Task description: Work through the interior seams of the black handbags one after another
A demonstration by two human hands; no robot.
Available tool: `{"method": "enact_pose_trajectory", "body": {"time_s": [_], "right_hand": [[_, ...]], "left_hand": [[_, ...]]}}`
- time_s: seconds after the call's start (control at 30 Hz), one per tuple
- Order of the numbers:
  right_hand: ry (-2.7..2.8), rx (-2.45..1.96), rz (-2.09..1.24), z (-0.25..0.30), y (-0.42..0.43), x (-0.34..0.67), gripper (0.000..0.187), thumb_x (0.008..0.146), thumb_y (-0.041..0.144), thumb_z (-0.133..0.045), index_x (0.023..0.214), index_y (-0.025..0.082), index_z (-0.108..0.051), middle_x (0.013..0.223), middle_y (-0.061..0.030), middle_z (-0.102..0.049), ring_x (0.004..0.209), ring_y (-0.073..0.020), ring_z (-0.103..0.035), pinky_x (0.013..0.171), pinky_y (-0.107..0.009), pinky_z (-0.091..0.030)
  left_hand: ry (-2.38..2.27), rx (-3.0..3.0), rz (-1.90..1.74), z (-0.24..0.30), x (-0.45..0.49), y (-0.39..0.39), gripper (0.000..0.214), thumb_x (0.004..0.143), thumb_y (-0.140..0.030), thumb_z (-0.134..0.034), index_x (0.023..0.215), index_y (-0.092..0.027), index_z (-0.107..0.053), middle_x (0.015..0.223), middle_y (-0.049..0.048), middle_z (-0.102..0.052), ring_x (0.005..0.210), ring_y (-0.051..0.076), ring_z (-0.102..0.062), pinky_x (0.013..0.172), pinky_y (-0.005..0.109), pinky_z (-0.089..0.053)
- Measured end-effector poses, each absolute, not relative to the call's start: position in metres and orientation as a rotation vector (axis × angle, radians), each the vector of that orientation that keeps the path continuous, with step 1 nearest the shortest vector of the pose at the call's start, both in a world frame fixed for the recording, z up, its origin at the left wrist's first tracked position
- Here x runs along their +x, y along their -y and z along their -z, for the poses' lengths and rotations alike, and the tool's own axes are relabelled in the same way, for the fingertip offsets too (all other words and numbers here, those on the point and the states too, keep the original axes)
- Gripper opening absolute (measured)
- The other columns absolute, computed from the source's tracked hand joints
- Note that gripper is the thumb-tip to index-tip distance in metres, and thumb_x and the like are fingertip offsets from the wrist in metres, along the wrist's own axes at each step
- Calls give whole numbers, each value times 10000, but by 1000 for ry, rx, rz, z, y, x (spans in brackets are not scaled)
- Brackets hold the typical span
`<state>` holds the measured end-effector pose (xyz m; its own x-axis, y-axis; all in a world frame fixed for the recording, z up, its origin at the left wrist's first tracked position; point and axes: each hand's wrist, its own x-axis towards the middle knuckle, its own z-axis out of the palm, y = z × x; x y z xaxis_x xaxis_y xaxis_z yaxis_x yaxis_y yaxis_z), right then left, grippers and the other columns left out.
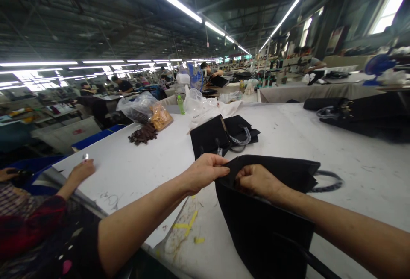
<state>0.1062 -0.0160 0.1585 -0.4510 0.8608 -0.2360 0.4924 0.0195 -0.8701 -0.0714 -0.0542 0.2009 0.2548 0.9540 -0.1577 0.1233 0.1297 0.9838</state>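
Note:
A large black handbag (269, 232) stands at the table's near side, its mouth facing up toward me. My left hand (208, 170) pinches the bag's rim at the left end, thumb and fingers closed over the edge. Inside the mouth, my right hand (258, 180) is curled with its fingertips partly hidden by the bag wall; whatever it grips there does not show. One handle (331, 180) wrapped in clear plastic sticks out on the far right side. Just beyond my hands lie more black handbags (208, 136) with plastic-wrapped handles.
A co-worker's hand (83, 170) rests on the white table (134, 172) at left. Dark brown strips (142, 134), a bag of yellow-orange pieces (161, 116) and a green bottle (180, 104) stand farther back. More black bags (368, 114) lie at right. Yellow tape (192, 223) marks the near edge.

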Motion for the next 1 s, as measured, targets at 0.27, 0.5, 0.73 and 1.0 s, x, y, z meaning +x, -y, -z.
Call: {"method": "enact_pose_trajectory", "body": {"time_s": [0.27,0.5,0.73,1.0], "right_hand": [[2348,-1646,-1263,-156,28,124,59,656,224,-653,663,170,-630,696,-60,-652,686,-211,-625,583,-282,-437],[1784,-1415,-1786,-158,56,111,111,770,252,-551,841,177,-593,720,-13,-634,629,-136,-593,544,-227,-439],[2261,-1082,-589,-199,56,136,128,852,246,-506,869,213,-628,808,-21,-646,756,-174,-586,709,-305,-461],[2476,-1230,-560,-230,17,138,186,808,287,-572,916,233,-713,902,-11,-703,868,-202,-611,781,-310,-447]], "left_hand": [[-1113,1316,-770,-207,-75,64,231,693,-209,-669,891,-97,-707,706,40,-706,675,129,-631,688,233,-480],[-1121,1350,-807,-200,-72,66,233,732,-219,-657,928,-102,-707,737,47,-713,695,143,-637,696,250,-494],[-1182,1528,-813,-196,-71,58,228,732,-224,-637,923,-134,-726,794,33,-716,686,129,-614,649,223,-463],[-1240,1610,-800,-197,-66,54,223,710,-205,-614,889,-144,-731,733,10,-692,648,121,-592,601,207,-446]]}}
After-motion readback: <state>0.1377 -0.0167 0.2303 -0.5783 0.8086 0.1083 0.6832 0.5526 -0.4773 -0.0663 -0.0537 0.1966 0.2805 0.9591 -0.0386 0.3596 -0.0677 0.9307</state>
